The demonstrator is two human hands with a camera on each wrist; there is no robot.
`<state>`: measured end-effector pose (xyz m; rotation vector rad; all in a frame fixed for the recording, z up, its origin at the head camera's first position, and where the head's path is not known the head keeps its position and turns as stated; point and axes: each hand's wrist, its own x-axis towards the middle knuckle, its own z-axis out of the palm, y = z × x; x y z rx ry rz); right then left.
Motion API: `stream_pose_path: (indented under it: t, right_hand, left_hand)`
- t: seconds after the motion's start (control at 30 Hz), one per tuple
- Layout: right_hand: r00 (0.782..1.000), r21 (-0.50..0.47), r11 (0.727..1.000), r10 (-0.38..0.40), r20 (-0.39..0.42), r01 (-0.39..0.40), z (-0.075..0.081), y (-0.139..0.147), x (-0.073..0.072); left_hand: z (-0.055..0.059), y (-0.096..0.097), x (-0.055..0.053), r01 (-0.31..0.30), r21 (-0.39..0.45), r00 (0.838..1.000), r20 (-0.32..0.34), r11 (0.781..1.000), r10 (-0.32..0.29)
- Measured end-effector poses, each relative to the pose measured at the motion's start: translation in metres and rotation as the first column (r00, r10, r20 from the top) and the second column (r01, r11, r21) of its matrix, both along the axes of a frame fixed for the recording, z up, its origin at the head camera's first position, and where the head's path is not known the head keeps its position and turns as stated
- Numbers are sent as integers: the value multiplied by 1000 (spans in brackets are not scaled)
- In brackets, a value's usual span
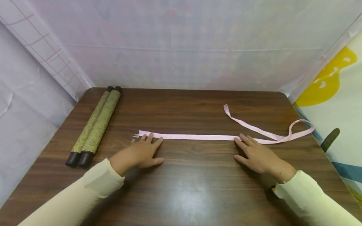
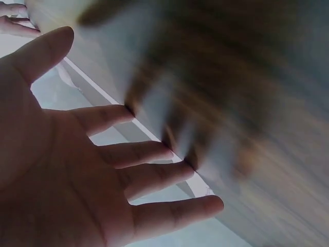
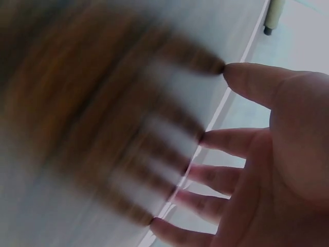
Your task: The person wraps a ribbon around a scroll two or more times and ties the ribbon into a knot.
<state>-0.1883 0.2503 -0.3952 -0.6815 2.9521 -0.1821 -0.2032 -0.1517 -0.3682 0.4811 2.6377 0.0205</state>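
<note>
A pink ribbon [image 1: 195, 137] runs straight across the wooden table between the two hands. Fingertips of the left hand [image 1: 142, 152] press on it near its frayed left end, the fingers spread and fairly straight. The right hand [image 1: 258, 157] also has spread fingers, their tips resting on the ribbon at the right end of the straight stretch. Beyond that hand the ribbon loops at the table's right edge and turns back to a loose end farther up. In the left wrist view the fingertips meet the ribbon [image 2: 103, 91]; the right wrist view shows the ribbon [image 3: 221, 110] under the other fingertips.
Two rolls with yellow-green patterned covering [image 1: 97, 125] and black end caps lie side by side on the table's left. The brown wooden table [image 1: 183, 110] backs onto a pale hanging sheet [image 1: 192, 47]. A white cloth with a yellow shape [image 1: 325, 84] hangs at the right.
</note>
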Motion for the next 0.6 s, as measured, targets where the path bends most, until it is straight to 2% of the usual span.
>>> stream_pose_path:
  t: [0.2,0.33,0.47,0.53,0.6]
  right_hand:
    - [999,26,1000,2,-40,-1,3,-3,6]
    - [998,36,999,-11,-54,13,7,1,7]
    - [999,-3,999,-36,-40,36,17,3,1]
    - [998,-41,998,-48,-29,47,21,0,-3]
    - [999,-67,997,-47,-18,46,22,-5,-9]
  left_hand:
    - [1,-16,7,17,-3,998,-66,1000,-17]
    - [1,-17,5,52,20,992,-118,998,-49]
    - [4,-16,-5,79,44,979,-194,996,-69]
    - [9,-20,-13,68,41,967,-247,997,-56]
    - [17,-29,-24,27,39,959,-284,999,-14]
